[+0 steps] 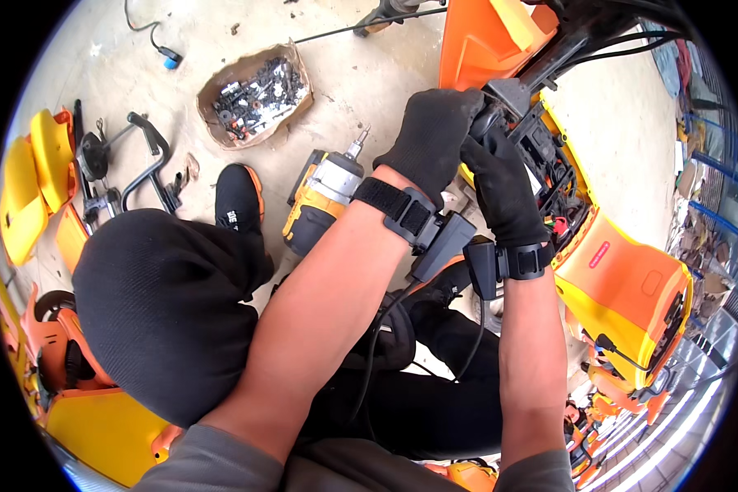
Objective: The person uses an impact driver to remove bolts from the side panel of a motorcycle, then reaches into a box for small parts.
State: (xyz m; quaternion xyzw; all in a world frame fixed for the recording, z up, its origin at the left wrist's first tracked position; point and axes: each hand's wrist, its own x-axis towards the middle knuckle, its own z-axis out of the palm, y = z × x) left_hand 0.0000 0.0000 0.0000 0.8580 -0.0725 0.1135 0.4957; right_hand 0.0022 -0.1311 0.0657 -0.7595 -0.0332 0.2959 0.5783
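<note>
A black part on an orange and yellow machine body is being gripped by two gloved hands.

The left hand (430, 139) and the right hand (500, 184) are being held together, both closed around the black fitting (508, 94) at the upper edge of the machine body (623, 287), where black wiring is being exposed. A yellow and black cordless driver (320, 201) is lying on the concrete floor (361, 82) just left of the hands. Farther up the floor, a torn cardboard box (254, 94) is being filled by a heap of small dark screws and metal fittings (258, 94).
</note>
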